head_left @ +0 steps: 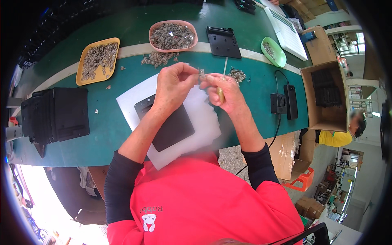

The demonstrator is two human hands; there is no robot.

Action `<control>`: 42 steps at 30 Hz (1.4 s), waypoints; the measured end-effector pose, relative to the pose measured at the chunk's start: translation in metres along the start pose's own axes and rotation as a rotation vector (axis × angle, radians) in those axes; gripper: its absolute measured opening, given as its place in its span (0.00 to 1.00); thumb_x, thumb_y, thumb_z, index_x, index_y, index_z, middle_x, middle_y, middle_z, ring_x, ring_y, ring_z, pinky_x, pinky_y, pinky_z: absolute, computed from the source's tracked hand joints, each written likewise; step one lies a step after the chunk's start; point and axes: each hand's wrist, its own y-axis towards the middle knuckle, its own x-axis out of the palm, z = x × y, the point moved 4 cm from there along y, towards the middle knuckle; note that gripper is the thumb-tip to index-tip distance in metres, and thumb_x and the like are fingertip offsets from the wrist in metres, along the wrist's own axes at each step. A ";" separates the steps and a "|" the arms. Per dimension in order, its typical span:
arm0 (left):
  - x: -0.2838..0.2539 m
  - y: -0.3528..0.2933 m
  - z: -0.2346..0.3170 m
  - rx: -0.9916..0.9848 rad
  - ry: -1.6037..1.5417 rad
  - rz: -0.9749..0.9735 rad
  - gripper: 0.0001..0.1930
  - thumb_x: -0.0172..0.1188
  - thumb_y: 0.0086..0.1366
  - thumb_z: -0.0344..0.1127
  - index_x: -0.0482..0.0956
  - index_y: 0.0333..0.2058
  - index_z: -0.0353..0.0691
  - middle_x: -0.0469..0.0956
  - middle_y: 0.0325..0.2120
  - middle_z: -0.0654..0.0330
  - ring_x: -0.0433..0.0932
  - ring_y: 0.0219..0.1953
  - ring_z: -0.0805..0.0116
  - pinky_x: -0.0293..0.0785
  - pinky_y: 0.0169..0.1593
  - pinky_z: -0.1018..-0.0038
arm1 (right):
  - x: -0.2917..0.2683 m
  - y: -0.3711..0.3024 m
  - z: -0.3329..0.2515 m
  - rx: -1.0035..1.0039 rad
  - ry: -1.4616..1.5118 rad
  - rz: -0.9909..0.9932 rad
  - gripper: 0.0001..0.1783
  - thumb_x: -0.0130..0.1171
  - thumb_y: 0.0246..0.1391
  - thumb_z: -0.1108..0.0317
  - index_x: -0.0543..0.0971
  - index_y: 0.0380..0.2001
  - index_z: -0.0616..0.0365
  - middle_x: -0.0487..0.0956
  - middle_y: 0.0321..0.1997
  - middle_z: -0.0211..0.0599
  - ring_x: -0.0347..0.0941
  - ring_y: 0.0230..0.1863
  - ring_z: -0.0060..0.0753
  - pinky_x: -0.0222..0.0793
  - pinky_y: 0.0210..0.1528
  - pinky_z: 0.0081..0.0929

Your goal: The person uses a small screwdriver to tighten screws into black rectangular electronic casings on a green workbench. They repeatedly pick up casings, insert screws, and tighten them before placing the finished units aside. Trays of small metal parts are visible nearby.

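My left hand [175, 85] is closed, its thumb and fingertips pinching at a small shiny metal piece [201, 72]. My right hand [226, 90] meets it there, its thumb and forefinger at the same piece. Tucked in the right palm is a screwdriver with a yellowish handle [221, 95], its thin shaft pointing away from me. Beneath my left wrist, a flat black plastic panel [173, 128] lies on a white foam sheet [206, 122]. A small heap of metal pieces [237, 74] rests on the green table just right of my right hand.
Yellow [78, 77], pink [193, 30] and green [281, 61] trays hold small metal parts. Stacked black panels [69, 112] stand at left. Another black panel [223, 44] lies far off. Black adapters [279, 103] with cables and a cardboard box [326, 118] are at right.
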 end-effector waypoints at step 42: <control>-0.031 0.013 -0.013 0.298 0.684 0.000 0.06 0.65 0.57 0.28 0.81 0.33 0.32 0.82 0.28 0.55 0.79 0.27 0.66 0.75 0.34 0.72 | 0.006 0.001 0.007 -0.196 -0.489 -0.076 0.06 0.59 0.54 0.71 0.77 0.25 0.59 0.76 0.19 0.31 0.62 0.10 0.12 0.54 0.10 0.15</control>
